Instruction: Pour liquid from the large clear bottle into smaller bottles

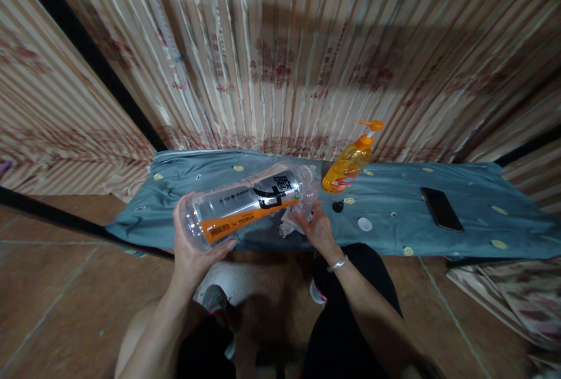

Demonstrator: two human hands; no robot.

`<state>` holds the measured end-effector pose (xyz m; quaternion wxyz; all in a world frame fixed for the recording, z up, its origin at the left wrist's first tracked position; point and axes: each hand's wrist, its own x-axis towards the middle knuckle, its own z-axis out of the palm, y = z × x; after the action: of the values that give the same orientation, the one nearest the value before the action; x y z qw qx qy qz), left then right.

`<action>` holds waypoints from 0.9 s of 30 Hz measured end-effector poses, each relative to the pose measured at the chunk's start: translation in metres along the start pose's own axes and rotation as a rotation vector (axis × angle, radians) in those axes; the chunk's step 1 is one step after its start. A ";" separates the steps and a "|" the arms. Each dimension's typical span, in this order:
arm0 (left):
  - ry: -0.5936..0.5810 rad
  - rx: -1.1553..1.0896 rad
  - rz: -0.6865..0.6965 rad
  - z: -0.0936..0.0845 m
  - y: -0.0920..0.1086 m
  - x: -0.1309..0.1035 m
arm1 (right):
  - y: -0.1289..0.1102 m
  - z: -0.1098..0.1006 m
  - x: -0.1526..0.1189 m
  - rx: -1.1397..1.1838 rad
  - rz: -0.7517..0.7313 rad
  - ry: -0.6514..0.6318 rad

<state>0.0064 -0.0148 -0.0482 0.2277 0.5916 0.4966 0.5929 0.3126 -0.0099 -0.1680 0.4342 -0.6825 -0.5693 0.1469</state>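
A large clear plastic bottle [245,207] with an orange, black and silver label lies tilted in my hands above the bench, its neck to the right. My left hand [193,250] is wrapped round its base, thumb along the lower side. At the neck end, my right hand [319,230] is closed on a crumpled whitish cloth [290,222] pressed against the bottle's shoulder. Its fingers are partly hidden. Just right of the neck, an orange pump bottle [348,166] of yellow liquid stands on the bench. A small black cap [337,207] and a white round lid [364,224] lie near my right hand.
The narrow bench is covered with a blue-green patterned cloth [236,160]. A black phone [442,209] lies toward its right end. Pleated patterned curtains [280,63] hang behind, with dark metal poles [87,46] at the sides. My legs and shoes are below the front edge.
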 end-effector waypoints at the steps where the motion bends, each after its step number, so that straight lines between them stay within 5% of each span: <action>1: 0.000 0.000 0.001 0.000 0.000 0.000 | 0.000 0.000 0.000 -0.002 0.000 0.001; 27: 0.006 0.007 0.073 -0.001 -0.003 0.001 | 0.004 0.004 -0.001 -0.023 0.004 0.013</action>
<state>0.0039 -0.0132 -0.0497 0.2025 0.6083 0.4773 0.6009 0.3120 -0.0090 -0.1739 0.4297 -0.6895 -0.5667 0.1368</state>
